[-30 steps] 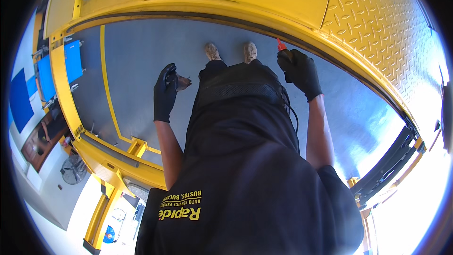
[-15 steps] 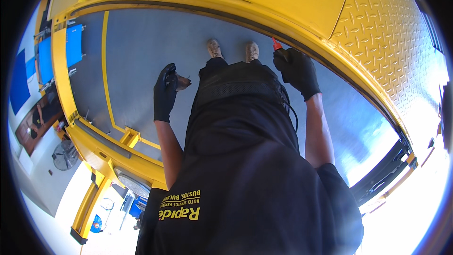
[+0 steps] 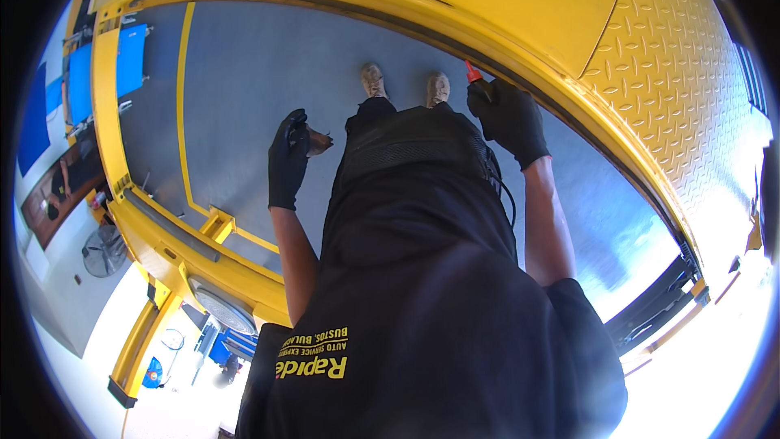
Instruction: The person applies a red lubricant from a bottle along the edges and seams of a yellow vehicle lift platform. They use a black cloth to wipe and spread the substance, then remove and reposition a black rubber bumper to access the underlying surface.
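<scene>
My left hand (image 3: 288,158), in a black glove, is closed around a small brown, ragged-edged piece (image 3: 319,143), perhaps a rag; most of it is hidden by the fingers. On the other side, my black-gloved right hand (image 3: 513,120) grips a dark thing topped by a red pointed nozzle (image 3: 474,73). Its body is mostly covered by the fingers, so I cannot tell its full shape. The nozzle points away from me, near the edge of the yellow metal frame (image 3: 390,12). Both hands are held apart in front of my body, above the floor.
Yellow steel surrounds the grey floor (image 3: 244,73), with a tread-plate surface (image 3: 674,81) at right. A yellow beam (image 3: 175,248) runs along the left. Beyond it are a fan (image 3: 106,250), blue panels (image 3: 130,59) and another person (image 3: 55,195).
The view has shifted slightly, so the yellow frame sits a little differently. The red nozzle tilts slightly more to the left; both hands keep their holds.
</scene>
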The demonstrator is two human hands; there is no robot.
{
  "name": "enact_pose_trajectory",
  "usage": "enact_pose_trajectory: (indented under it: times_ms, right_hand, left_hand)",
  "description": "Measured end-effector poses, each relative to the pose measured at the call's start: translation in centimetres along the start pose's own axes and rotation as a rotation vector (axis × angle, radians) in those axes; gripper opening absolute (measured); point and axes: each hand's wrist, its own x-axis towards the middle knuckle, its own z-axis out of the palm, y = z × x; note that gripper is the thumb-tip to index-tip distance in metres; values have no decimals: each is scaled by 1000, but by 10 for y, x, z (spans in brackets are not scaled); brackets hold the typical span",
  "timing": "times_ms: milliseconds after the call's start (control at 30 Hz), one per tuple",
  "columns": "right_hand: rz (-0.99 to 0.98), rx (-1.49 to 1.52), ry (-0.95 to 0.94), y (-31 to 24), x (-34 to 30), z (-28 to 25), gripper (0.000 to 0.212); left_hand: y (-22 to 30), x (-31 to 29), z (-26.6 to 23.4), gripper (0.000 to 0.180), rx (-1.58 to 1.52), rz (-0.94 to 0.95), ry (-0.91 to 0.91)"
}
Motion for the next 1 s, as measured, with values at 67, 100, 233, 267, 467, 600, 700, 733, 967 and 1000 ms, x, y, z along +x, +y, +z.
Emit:
enact_pose_trajectory:
  times_ms: [67,100,233,267,467,600,700,733,967,1000]
  right_hand:
    - [-1,-18,1,-3,1,2,42]
    - [-1,-26,1,-5,2,3,42]
    - [5,-10,6,-8,6,7,43]
    - [8,-15,10,-10,7,8,43]
    - [-25,-55,33,-18,12,13,44]
    - [-29,-70,26,-25,16,16,45]
    - [-54,-79,14,-30,21,18,45]
    - [-26,-64,-20,-34,22,17,44]
    - [46,-4,-113,-53,28,18,44]
    - [40,-2,-112,-54,29,20,44]
  left_hand:
    - [-1,-1,-2,37,4,32,2]
    - [-2,-2,-3,37,9,41,3]
    - [-1,-3,-5,38,8,47,7]
    - [-2,-4,-6,38,2,40,10]
    - [-9,-6,-11,38,-15,-22,18]
    - [-14,-7,-15,38,-15,10,23]
    - [-18,-9,-18,39,-31,-12,34]
    - [-20,-9,-18,39,-39,-19,36]
    - [-27,-14,-26,38,-21,-47,53]
    - [-29,-15,-26,38,-35,-58,60]
